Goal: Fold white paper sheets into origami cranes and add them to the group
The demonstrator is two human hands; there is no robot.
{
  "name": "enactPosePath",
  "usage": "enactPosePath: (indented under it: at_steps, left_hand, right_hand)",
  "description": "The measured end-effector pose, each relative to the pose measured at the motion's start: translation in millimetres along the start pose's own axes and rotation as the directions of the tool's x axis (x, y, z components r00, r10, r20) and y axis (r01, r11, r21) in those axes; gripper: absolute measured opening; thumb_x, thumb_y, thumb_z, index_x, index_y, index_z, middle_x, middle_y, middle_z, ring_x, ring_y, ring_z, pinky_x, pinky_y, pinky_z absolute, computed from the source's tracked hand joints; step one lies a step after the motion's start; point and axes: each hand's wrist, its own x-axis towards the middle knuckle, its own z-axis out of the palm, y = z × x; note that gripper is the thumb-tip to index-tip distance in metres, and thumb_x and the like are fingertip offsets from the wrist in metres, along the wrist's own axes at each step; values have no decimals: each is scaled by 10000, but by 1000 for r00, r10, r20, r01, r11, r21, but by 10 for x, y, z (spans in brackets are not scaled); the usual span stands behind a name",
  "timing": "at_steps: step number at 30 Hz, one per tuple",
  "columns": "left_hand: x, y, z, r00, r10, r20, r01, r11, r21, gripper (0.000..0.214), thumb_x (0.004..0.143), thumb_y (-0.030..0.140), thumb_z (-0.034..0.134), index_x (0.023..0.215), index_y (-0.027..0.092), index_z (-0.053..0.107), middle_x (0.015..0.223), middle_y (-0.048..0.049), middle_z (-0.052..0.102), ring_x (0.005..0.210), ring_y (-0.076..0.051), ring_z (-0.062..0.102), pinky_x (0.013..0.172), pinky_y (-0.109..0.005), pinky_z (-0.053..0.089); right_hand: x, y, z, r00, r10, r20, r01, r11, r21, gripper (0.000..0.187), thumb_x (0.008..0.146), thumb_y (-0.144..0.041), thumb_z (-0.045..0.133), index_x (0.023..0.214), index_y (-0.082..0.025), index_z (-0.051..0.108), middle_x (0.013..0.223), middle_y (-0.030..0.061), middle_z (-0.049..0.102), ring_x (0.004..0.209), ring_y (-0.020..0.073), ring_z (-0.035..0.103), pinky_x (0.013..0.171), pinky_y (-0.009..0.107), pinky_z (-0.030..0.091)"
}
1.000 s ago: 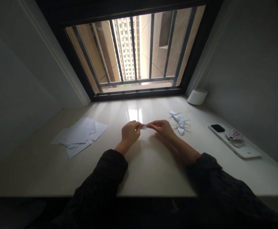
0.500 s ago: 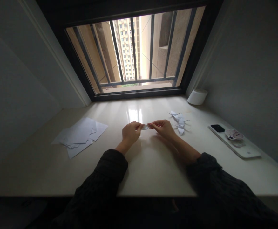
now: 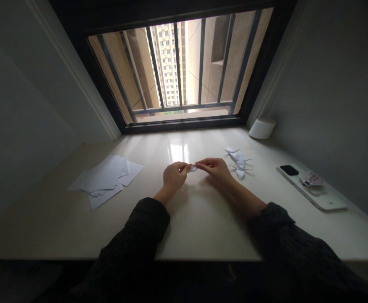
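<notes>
A small folded piece of white paper [image 3: 192,168] is held between my two hands over the middle of the pale counter. My left hand [image 3: 174,174] pinches its left end between thumb and fingers. My right hand [image 3: 213,168] grips the other end with its fingertips, and much of the paper is hidden by the fingers. To the right of my right hand lie several folded paper cranes [image 3: 239,162] in a row, with thin pointed ends.
Loose white paper sheets [image 3: 104,174] lie in an untidy stack at left. On the right is a phone [image 3: 313,189] with a round cartoon grip. A white cylindrical object [image 3: 262,128] stands in the far right corner, beside the barred window [image 3: 180,71].
My hands stay at nearly the same place. The right fingertips have shifted slightly on the folded paper, and a little more of it shows under them.
</notes>
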Motion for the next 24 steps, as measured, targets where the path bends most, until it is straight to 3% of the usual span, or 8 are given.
enactPosePath:
  at_steps: [8, 16, 20, 22, 24]
  left_hand:
    - [-22, 48, -15, 998, 54, -40, -53, 998, 41, 286, 849, 398, 514, 801, 220, 732, 790, -36, 697, 687, -155, 581, 618, -256, 370]
    - [-3, 38, -38, 969, 77, 235, -81, 997, 10, 336, 778, 503, 565, 711, 221, 734, 639, -12, 683, 584, -146, 561, 552, -244, 321]
    - [0, 33, 7, 964, 34, 264, 38, 964, -262, 370, 755, 527, 585, 761, 194, 744, 689, -42, 713, 623, -166, 608, 565, -246, 376]
    - [5, 25, 40, 970, 3, 245, 110, 888, -447, 391, 743, 528, 603, 807, 170, 746, 769, -70, 730, 690, -189, 640, 612, -260, 421]
    - [8, 22, 66, 973, -34, 230, 161, 811, -562, 400, 726, 524, 628, 805, 150, 747, 780, -87, 730, 708, -197, 647, 638, -274, 441]
  right_hand:
    - [-8, 13, -2, 998, 48, -30, -50, 997, -65, 353, 674, -514, 695, 728, -167, 734, 668, 58, 710, 648, 186, 637, 620, 291, 474]
    - [-10, -24, -20, 994, -103, -30, 96, 977, -192, 199, 738, -401, 678, 792, -219, 739, 775, 42, 736, 717, 198, 661, 687, 320, 493]
    - [-8, -51, -4, 992, -112, -61, 102, 983, -150, 302, 732, -432, 685, 954, -229, 717, 796, 42, 736, 729, 199, 669, 686, 323, 502]
    - [-12, -58, 8, 997, -52, -49, 47, 994, -100, 394, 695, -458, 714, 1005, -217, 698, 784, 47, 735, 717, 203, 673, 665, 320, 502]
    - [-25, -73, 19, 1000, -1, 10, 2, 998, -68, 376, 674, -477, 723, 933, -204, 718, 777, 55, 736, 729, 213, 677, 661, 317, 498]
